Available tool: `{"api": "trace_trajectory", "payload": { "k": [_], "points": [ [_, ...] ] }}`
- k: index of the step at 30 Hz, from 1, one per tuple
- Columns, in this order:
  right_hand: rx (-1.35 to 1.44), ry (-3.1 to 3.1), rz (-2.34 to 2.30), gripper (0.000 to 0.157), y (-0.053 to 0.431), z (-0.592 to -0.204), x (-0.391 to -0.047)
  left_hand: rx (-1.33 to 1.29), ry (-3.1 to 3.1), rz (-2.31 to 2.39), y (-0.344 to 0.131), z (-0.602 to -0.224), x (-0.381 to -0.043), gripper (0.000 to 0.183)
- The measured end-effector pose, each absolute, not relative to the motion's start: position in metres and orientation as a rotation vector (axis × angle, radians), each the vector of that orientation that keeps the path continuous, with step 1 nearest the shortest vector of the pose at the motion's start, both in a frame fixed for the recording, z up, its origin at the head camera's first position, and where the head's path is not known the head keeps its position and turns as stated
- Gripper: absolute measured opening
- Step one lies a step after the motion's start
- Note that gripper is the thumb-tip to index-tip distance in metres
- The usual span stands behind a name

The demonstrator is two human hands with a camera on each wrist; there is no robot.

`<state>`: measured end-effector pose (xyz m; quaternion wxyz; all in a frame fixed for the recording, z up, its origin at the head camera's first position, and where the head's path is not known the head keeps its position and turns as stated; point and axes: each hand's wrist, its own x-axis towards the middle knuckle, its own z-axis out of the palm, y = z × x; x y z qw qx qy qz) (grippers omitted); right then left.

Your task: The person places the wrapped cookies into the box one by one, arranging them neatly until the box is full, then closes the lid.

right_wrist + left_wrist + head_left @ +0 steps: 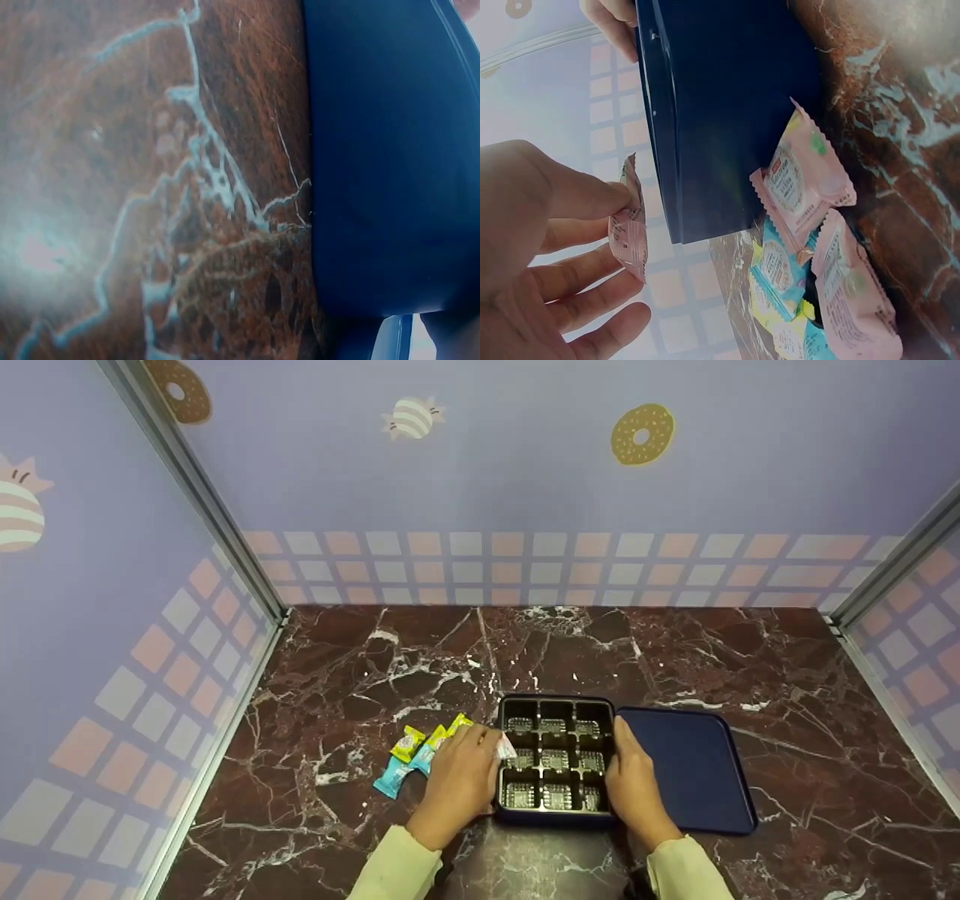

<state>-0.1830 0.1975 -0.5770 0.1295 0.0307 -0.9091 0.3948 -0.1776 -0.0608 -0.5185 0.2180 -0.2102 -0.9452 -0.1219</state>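
My left hand (461, 769) is at the left rim of a dark blue box (720, 120). Its thumb and fingers pinch a small pink wrapped candy (630, 232), raised beside the box's wall. Inside the box sits a shiny tray (555, 759) of square compartments in rows of three. With my right hand (636, 780) I hold the box's right edge, the fingers lying along the rim. Below the left hand lie more candies: a pink one (802, 180) against the box, a light blue one (776, 270) and a yellow one (407, 742).
A flat dark blue lid (694, 772) lies right of the box, close against it. Everything stands on a dark red marbled tabletop (360, 675). Patterned lilac panels (525, 495) close off the back and both sides.
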Motion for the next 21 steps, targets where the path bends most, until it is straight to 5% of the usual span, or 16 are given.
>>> {"api": "trace_trajectory", "payload": {
  "k": [21],
  "points": [
    [0.087,-2.602,1.119,0.057,0.197,-0.577,-0.183,-0.650,-2.611,-0.387,-0.049,-0.525,-0.182,0.023]
  ]
}}
